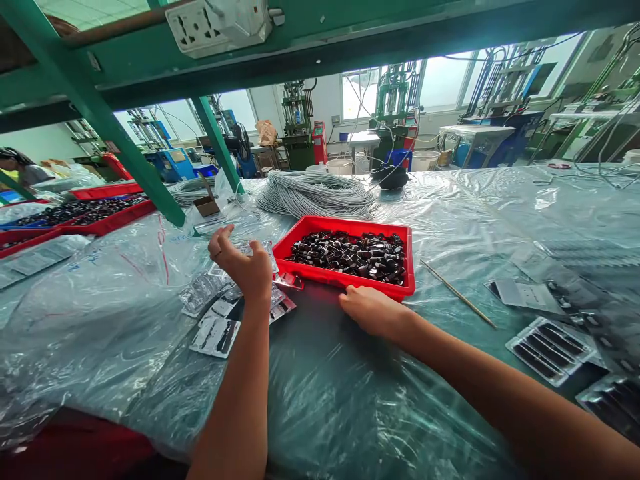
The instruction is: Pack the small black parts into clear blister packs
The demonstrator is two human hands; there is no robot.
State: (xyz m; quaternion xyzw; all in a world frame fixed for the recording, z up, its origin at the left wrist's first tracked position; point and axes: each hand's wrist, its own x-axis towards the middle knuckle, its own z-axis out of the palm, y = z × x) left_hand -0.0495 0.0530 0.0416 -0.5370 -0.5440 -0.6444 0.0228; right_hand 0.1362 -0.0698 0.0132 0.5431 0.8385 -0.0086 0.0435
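Observation:
A red tray (409, 267) heaped with small glossy black parts (350, 255) stands in front of me on the plastic-covered table. My left hand (243, 261) is raised to the left of the tray, fingers spread and holding nothing visible. Below it lie clear plastic packets (215, 333), some with dark pieces inside, and a small red item (290, 280) beside the tray's near left corner. My right hand (367, 310) is at the tray's front wall with its fingers curled. Its fingertips are hidden, and I cannot tell whether it grips the rim or something small.
A coil of grey cable (315, 193) lies behind the tray. To the right are a thin stick (457, 293) and packs of black strips (553, 350). Green frame posts (117, 133) rise at left, near more filled red trays (107, 223). Another person (25, 167) is far left.

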